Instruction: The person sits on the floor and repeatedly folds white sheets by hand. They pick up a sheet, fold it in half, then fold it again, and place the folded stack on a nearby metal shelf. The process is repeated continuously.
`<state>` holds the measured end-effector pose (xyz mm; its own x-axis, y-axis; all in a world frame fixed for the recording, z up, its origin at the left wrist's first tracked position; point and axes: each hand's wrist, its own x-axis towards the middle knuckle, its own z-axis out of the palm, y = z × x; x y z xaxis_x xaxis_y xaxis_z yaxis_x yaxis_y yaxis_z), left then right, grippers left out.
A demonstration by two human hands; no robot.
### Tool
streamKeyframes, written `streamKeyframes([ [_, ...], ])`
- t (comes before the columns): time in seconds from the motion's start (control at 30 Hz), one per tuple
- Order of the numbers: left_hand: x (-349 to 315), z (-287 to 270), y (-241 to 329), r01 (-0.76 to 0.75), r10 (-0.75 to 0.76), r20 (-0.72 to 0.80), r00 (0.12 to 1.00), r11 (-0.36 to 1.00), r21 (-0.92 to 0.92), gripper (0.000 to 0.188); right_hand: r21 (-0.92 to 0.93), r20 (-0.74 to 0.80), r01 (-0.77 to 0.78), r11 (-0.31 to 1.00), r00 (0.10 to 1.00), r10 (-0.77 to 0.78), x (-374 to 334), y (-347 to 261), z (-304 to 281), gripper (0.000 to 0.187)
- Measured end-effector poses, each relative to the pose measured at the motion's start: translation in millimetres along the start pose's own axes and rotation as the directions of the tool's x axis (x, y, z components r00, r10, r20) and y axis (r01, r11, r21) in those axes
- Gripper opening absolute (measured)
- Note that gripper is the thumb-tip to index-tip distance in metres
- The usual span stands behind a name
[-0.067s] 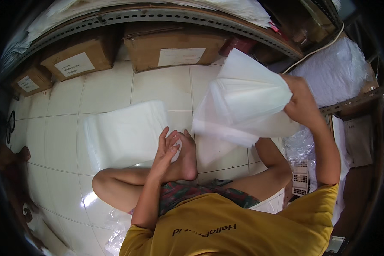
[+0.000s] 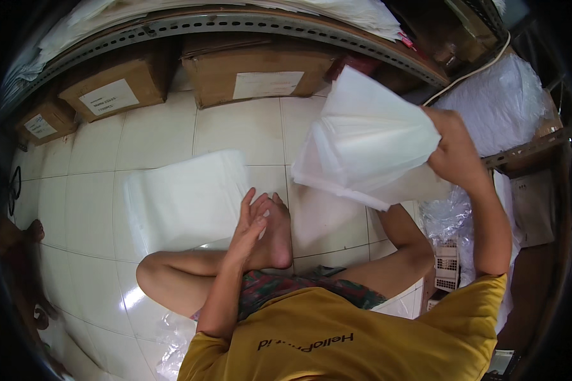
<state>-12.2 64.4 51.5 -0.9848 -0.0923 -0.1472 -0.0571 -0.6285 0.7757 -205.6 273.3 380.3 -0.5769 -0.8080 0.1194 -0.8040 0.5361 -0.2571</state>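
My right hand [image 2: 452, 145] grips a bunch of thin, whitish translucent sheets [image 2: 375, 136] by one end. The sheets fan out to the left above the floor, pinched into folds near the fist. Whether they are plastic bags or loose film I cannot make out. My left hand [image 2: 251, 219] is open, fingers raised and apart, in front of my bare foot [image 2: 281, 238]. Just beyond that hand, a flat stack of similar whitish sheets [image 2: 187, 197] lies on the tiles.
Cardboard boxes [image 2: 254, 70] stand under a metal shelf [image 2: 235, 24] along the far side. A wrapped white bundle [image 2: 496, 105] sits on the right, with crumpled clear plastic [image 2: 448, 213] below it. At the left edge, another person's foot [image 2: 35, 232] is visible on the tiled floor [image 2: 76, 209].
My right hand has shifted slightly to the right, and the bunch of sheets has swung along with it. The left hand and the stack on the floor are nearly unmoved.
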Motion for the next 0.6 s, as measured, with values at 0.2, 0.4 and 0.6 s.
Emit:
streamKeyframes([
  [0.2, 60.9, 46.3, -57.5, 0.066, -0.024, 0.091, 0.996, 0.864, -0.499, 0.095, -0.207, -0.224, -0.163, 0.965, 0.968, 0.115, -30.2, -6.6, -64.5, 0.039],
  [0.4, 88.1, 34.4, -62.1, 0.227, 0.364, 0.408, 0.838, 0.447, -0.865, 0.102, 0.333, -0.31, -0.552, 0.765, 0.702, 0.641, -10.0, -22.3, -53.1, 0.069],
  [0.6, 78.5, 33.6, -50.7, 0.273, 0.251, 0.443, 0.861, 0.508, -0.817, 0.103, 0.464, -0.202, -0.546, 0.697, 0.701, 0.684, -26.7, 36.8, -23.2, 0.059],
])
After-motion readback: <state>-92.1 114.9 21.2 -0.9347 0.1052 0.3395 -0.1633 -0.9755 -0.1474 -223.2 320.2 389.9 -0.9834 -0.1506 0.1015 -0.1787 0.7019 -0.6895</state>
